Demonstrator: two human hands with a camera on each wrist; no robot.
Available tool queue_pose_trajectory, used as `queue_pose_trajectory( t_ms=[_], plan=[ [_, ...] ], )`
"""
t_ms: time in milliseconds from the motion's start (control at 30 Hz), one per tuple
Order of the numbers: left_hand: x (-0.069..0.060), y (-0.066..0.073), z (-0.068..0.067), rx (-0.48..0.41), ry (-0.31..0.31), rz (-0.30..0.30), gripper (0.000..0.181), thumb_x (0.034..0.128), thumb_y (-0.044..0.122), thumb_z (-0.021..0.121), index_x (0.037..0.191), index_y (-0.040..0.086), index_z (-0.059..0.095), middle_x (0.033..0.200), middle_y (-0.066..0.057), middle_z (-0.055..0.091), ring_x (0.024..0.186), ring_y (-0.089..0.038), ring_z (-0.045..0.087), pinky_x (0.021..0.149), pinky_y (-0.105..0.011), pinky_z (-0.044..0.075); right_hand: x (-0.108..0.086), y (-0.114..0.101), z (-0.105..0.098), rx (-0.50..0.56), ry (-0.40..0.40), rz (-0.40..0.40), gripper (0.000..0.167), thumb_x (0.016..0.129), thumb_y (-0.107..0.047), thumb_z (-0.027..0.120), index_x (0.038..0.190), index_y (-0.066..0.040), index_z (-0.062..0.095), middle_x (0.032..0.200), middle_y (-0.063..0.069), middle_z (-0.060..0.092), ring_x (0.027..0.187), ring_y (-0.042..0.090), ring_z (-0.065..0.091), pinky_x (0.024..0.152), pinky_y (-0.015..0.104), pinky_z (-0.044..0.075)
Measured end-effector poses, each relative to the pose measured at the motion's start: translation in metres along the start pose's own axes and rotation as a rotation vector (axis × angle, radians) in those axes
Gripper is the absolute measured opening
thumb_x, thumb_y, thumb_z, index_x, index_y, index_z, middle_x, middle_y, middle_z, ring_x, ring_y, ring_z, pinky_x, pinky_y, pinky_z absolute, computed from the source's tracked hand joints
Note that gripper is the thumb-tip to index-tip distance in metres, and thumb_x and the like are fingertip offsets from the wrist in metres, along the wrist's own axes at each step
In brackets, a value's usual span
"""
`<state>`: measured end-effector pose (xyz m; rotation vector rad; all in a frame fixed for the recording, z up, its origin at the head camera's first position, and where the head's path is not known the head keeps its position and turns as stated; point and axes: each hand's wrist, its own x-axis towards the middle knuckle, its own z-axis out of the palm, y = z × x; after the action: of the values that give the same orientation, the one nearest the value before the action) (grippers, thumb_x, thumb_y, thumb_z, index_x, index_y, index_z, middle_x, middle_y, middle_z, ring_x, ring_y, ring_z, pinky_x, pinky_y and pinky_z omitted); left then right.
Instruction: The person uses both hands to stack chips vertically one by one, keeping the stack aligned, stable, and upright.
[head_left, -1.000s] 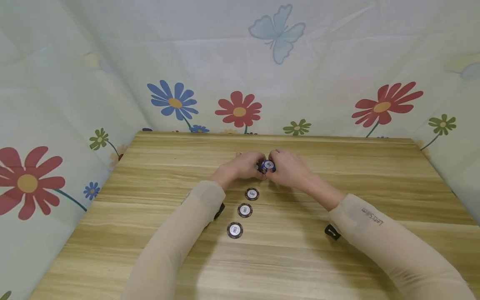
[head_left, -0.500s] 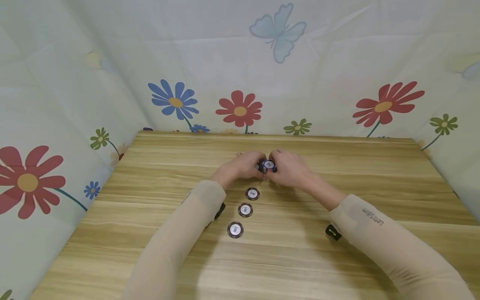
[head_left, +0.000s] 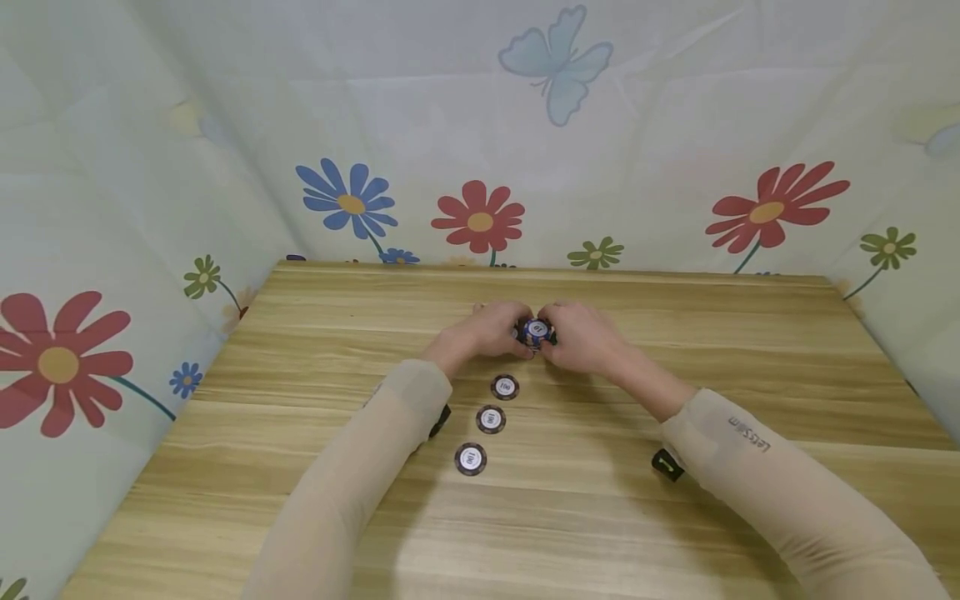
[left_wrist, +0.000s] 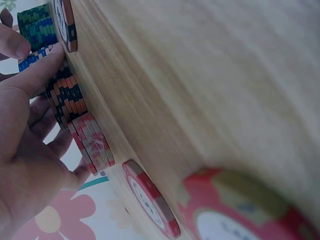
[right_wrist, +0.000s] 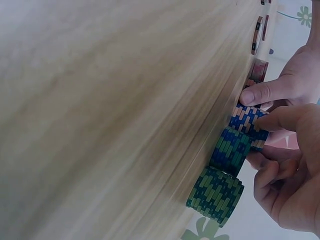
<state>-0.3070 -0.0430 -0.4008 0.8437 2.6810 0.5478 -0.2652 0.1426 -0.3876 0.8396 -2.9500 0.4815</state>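
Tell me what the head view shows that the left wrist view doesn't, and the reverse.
Only the head view: the butterfly print and the lettering on the right sleeve.
Only the left wrist view: the red chip stack and two loose red chips.
Both: the left hand, the right hand and the blue chip stack at their fingertips.

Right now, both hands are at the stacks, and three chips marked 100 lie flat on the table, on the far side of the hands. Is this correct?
Not the far side: the head view shows the three chips on the near side of the left hand and right hand. The rest holds.
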Motion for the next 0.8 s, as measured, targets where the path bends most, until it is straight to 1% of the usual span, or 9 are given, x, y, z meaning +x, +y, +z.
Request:
queue_pose_trajectory(
  t_ms=[200, 367, 500, 600, 700, 800],
  plan=[
    [0.001, 0.001, 0.001, 0.007, -0.001, -0.001, 0.045, 0.0889, 0.033, 0.083, 0.124, 0.011, 0.065, 0.119, -0.002, 0.067, 0.111, -0.019, 0.059, 0.109, -0.066, 0.026, 0.000, 0.001, -0.001, 0.012, -0.004, 0.000, 0.034, 0.084, -0.011, 0.079, 0.113, 0.004, 0.069, 0.098, 0.013, 0.069, 0.084, 0.026, 0.064, 0.073, 0.041, 0.054],
    [0.001, 0.002, 0.001, -0.002, -0.003, -0.004, 0.045, 0.0889, 0.033, 0.083, 0.124, 0.011, 0.065, 0.120, -0.002, 0.067, 0.112, -0.019, 0.059, 0.110, -0.067, 0.025, -0.002, 0.001, -0.002, 0.017, -0.004, 0.003, 0.035, 0.084, -0.012, 0.079, 0.114, 0.004, 0.069, 0.100, 0.013, 0.069, 0.086, 0.026, 0.064, 0.074, 0.042, 0.054],
    [0.002, 0.002, 0.001, 0.000, -0.003, -0.007, 0.046, 0.0891, 0.033, 0.083, 0.125, 0.011, 0.065, 0.120, -0.002, 0.067, 0.113, -0.019, 0.059, 0.111, -0.068, 0.024, -0.003, 0.002, -0.003, 0.009, -0.013, 0.004, 0.043, 0.086, -0.015, 0.078, 0.121, 0.006, 0.066, 0.107, 0.017, 0.069, 0.091, 0.029, 0.065, 0.077, 0.044, 0.054],
    [0.002, 0.001, 0.002, 0.009, -0.007, -0.007, 0.048, 0.0896, 0.034, 0.082, 0.127, 0.010, 0.064, 0.122, -0.003, 0.066, 0.114, -0.020, 0.058, 0.110, -0.067, 0.026, -0.005, 0.003, -0.004, 0.005, -0.015, 0.017, 0.050, 0.087, -0.018, 0.078, 0.127, 0.008, 0.062, 0.115, 0.021, 0.068, 0.096, 0.033, 0.067, 0.079, 0.048, 0.055],
    [0.001, -0.001, 0.001, 0.006, -0.013, 0.006, 0.049, 0.0898, 0.032, 0.082, 0.129, 0.009, 0.063, 0.124, -0.004, 0.066, 0.116, -0.020, 0.058, 0.109, -0.062, 0.031, -0.007, 0.004, -0.005, 0.011, -0.011, 0.034, 0.055, 0.088, -0.021, 0.078, 0.132, 0.008, 0.060, 0.120, 0.022, 0.067, 0.100, 0.036, 0.067, 0.082, 0.050, 0.055],
    [-0.002, -0.002, -0.001, -0.014, -0.026, 0.030, 0.050, 0.0896, 0.028, 0.083, 0.130, 0.008, 0.062, 0.125, -0.005, 0.065, 0.116, -0.020, 0.058, 0.107, -0.052, 0.038, -0.011, 0.002, -0.008, 0.022, -0.003, 0.043, 0.057, 0.090, -0.023, 0.078, 0.134, 0.007, 0.059, 0.123, 0.023, 0.066, 0.104, 0.038, 0.067, 0.085, 0.051, 0.055]
  ],
)
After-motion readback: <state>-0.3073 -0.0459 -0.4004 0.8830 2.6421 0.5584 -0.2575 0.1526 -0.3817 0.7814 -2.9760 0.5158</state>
